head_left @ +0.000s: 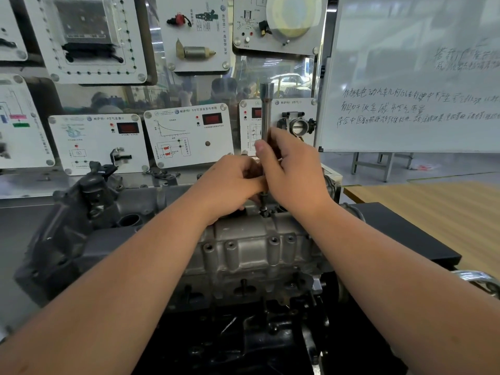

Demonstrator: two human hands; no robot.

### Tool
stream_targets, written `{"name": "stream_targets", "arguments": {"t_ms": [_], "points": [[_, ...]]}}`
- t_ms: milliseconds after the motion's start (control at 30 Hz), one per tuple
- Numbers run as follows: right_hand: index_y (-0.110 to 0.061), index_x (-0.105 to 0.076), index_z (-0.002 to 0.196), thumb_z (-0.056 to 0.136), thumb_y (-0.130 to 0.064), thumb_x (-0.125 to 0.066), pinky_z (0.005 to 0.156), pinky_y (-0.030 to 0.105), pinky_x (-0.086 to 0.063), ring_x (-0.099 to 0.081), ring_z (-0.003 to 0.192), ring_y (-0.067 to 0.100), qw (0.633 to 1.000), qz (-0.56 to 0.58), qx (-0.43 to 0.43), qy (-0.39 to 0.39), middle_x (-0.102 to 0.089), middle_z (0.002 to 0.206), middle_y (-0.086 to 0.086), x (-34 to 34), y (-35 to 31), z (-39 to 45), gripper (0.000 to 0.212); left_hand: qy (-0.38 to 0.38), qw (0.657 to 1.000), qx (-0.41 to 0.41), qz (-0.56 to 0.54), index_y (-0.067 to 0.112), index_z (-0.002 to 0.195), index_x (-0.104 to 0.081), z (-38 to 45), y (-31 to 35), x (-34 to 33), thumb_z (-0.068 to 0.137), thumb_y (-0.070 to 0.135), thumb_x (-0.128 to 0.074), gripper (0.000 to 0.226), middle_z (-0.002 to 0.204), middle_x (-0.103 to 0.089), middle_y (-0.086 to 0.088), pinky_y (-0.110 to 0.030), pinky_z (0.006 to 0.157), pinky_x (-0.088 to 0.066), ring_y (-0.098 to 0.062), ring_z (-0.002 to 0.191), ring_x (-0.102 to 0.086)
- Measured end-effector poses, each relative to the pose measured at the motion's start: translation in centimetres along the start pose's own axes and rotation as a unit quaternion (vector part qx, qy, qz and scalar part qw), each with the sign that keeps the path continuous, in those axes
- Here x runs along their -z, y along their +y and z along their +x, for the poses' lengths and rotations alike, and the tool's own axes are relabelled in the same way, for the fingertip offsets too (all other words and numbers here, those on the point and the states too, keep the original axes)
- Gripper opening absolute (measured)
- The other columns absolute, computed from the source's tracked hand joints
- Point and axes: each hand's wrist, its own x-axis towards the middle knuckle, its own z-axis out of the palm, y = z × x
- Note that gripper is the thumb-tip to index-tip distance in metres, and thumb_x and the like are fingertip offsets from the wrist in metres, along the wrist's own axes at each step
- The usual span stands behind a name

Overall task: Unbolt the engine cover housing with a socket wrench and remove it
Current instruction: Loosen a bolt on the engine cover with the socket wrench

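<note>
A grey cast engine cover housing (243, 247) lies across the middle of the engine, with several empty threaded holes on its near face. A long steel socket wrench (266, 109) stands upright over a bolt (264, 211) at the housing's far edge. My right hand (295, 171) grips the wrench's shaft about halfway down. My left hand (232, 182) curls round the shaft just below it. The lower shaft is mostly hidden behind both hands.
A dark engine part (89, 201) sits left of the housing. Training panels (186, 136) with gauges stand upright behind the engine. A whiteboard (411, 77) stands at the right, above a wooden table (433, 212). A shiny metal ring (476, 280) shows by my right forearm.
</note>
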Motion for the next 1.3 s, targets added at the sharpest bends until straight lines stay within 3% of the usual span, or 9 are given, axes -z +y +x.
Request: {"name": "stream_targets", "arguments": {"t_ms": [133, 233, 300, 467, 700, 900, 1067, 1167, 1300], "points": [[-0.004, -0.056, 0.089, 0.104, -0.016, -0.049, 0.056, 0.035, -0.041, -0.055, 0.061, 0.02, 1.0, 0.001, -0.007, -0.027, -0.06, 0.068, 0.009, 0.1, 0.0, 0.1, 0.02, -0.019, 1.0, -0.014, 0.0, 0.028, 0.092, -0.073, -0.4, 0.4, 0.1, 0.091, 0.022, -0.067, 0.009, 0.085, -0.077, 0.0, -0.018, 0.05, -0.049, -0.017, 0.079, -0.075], [-0.011, -0.056, 0.123, 0.1, -0.025, -0.059, 0.066, 0.036, -0.053, -0.066, 0.075, 0.018, 0.998, 0.046, -0.023, -0.032, -0.071, 0.085, 0.007, 0.2, -0.4, -0.1, 0.027, -0.025, 0.999, -0.037, 0.021, 0.049, 0.082, -0.07, -0.7, 0.8, 0.3, 0.084, 0.026, -0.069, 0.023, 0.078, -0.075, 0.016, -0.01, 0.047, -0.044, -0.001, 0.065, -0.071], [-0.003, -0.06, 0.113, 0.097, -0.026, -0.065, 0.072, 0.044, -0.054, -0.066, 0.079, 0.026, 0.999, 0.033, -0.007, -0.024, -0.069, 0.087, 0.012, 0.2, -0.3, 0.0, 0.029, -0.019, 0.998, -0.041, 0.044, 0.058, 0.08, -0.065, -0.6, 0.9, 0.3, 0.082, 0.03, -0.071, 0.029, 0.077, -0.073, 0.021, -0.011, 0.047, -0.044, 0.003, 0.063, -0.069], [-0.004, -0.05, 0.076, 0.101, -0.015, -0.056, 0.057, 0.014, -0.034, -0.042, 0.06, 0.004, 1.0, 0.004, 0.017, -0.016, -0.043, 0.063, -0.008, 0.0, -0.2, 0.0, 0.029, -0.009, 1.0, -0.022, 0.002, 0.053, 0.078, -0.07, -0.6, 1.1, 0.1, 0.076, 0.033, -0.066, 0.021, 0.08, -0.075, 0.012, -0.015, 0.047, -0.047, 0.0, 0.058, -0.066], [-0.013, -0.062, 0.113, 0.097, -0.022, -0.064, 0.073, 0.015, -0.046, -0.06, 0.084, 0.004, 0.999, 0.042, 0.008, -0.01, -0.065, 0.093, -0.007, -0.1, -0.3, 0.0, 0.018, -0.011, 0.999, -0.031, 0.035, 0.036, 0.075, -0.069, -0.5, 0.7, 0.3, 0.083, 0.018, -0.071, 0.02, 0.069, -0.073, 0.015, -0.008, 0.041, -0.038, 0.004, 0.047, -0.06], [-0.005, -0.054, 0.083, 0.099, -0.015, -0.059, 0.065, 0.015, -0.035, -0.038, 0.068, 0.01, 0.999, -0.008, 0.037, 0.0, -0.046, 0.078, 0.001, -0.2, -0.3, -0.1, 0.02, -0.002, 0.999, -0.019, 0.026, 0.031, 0.081, -0.071, -0.2, 0.6, 0.0, 0.078, 0.029, -0.068, 0.005, 0.078, -0.074, 0.007, -0.024, 0.051, -0.053, -0.002, 0.054, -0.063], [-0.007, -0.055, 0.107, 0.106, -0.018, -0.047, 0.069, 0.027, -0.036, -0.048, 0.073, 0.011, 0.998, -0.019, -0.001, -0.064, -0.051, 0.078, -0.007, -0.2, 0.0, 0.3, 0.014, -0.018, 0.999, -0.019, 0.024, 0.032, 0.085, -0.071, -0.5, 0.5, 0.0, 0.096, 0.018, -0.064, 0.02, 0.081, -0.077, 0.002, -0.013, 0.047, -0.047, -0.005, 0.057, -0.068], [-0.007, -0.034, 0.151, 0.105, -0.021, -0.047, 0.067, 0.028, -0.046, -0.058, 0.077, 0.014, 0.997, -0.007, -0.029, -0.066, -0.061, 0.083, -0.004, 0.0, -0.1, 0.3, 0.05, -0.006, 0.999, -0.024, 0.029, 0.027, 0.085, -0.072, -0.2, 0.4, 0.1, 0.091, 0.014, -0.069, 0.015, 0.077, -0.077, 0.009, -0.019, 0.058, -0.053, -0.011, 0.07, -0.075], [-0.009, -0.05, 0.143, 0.099, -0.021, -0.061, 0.072, 0.028, -0.052, -0.063, 0.077, 0.014, 0.999, -0.011, 0.007, -0.037, -0.067, 0.083, -0.004, 0.1, -0.6, -0.1, 0.046, -0.002, 0.999, -0.027, 0.037, 0.032, 0.083, -0.071, 0.0, 0.2, 0.2, 0.087, 0.013, -0.069, 0.019, 0.077, -0.077, 0.01, -0.034, 0.074, -0.06, -0.013, 0.07, -0.076]]}}
